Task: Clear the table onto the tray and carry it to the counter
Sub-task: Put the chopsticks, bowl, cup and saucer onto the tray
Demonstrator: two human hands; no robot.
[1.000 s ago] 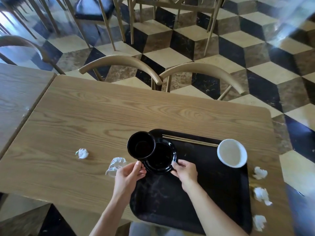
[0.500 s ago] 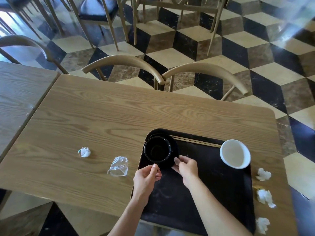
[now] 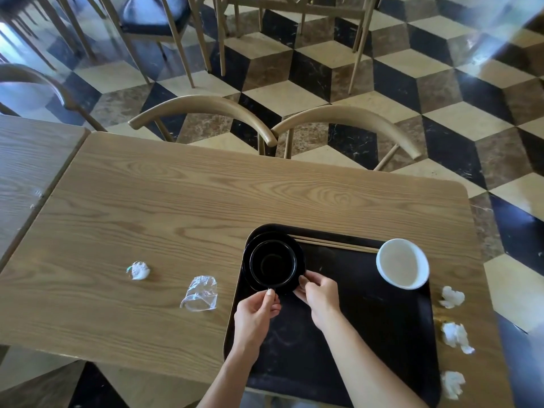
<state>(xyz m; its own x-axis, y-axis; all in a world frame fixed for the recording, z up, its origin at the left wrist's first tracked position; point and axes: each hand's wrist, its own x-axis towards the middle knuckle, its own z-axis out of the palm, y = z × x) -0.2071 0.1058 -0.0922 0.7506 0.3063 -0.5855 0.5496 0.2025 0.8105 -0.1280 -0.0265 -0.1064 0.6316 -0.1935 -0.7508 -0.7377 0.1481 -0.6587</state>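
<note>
A black tray [image 3: 368, 334] lies on the right half of the wooden table [image 3: 176, 201]. In its far left corner a black bowl [image 3: 272, 265] sits inside a black plate [image 3: 299, 253]. My left hand [image 3: 254, 316] pinches the plate's near rim with thumb and fingers. My right hand [image 3: 319, 293] holds the rim just to the right. Wooden chopsticks [image 3: 335, 245] lie along the tray's far edge, and a white bowl [image 3: 401, 263] rests at its far right corner. A crushed clear plastic cup [image 3: 200, 293] and a tissue wad [image 3: 138, 270] lie on the table left of the tray.
Three crumpled tissues [image 3: 452, 297] [image 3: 456, 337] [image 3: 452, 382] lie on the table strip right of the tray. Two curved chair backs [image 3: 206, 107] [image 3: 347, 119] stand at the far edge. A second table [image 3: 26, 160] adjoins on the left.
My left hand set the black bowl down into the black plate and let it go. Both hands now sit at the plate's near rim, in the tray's far left corner.
</note>
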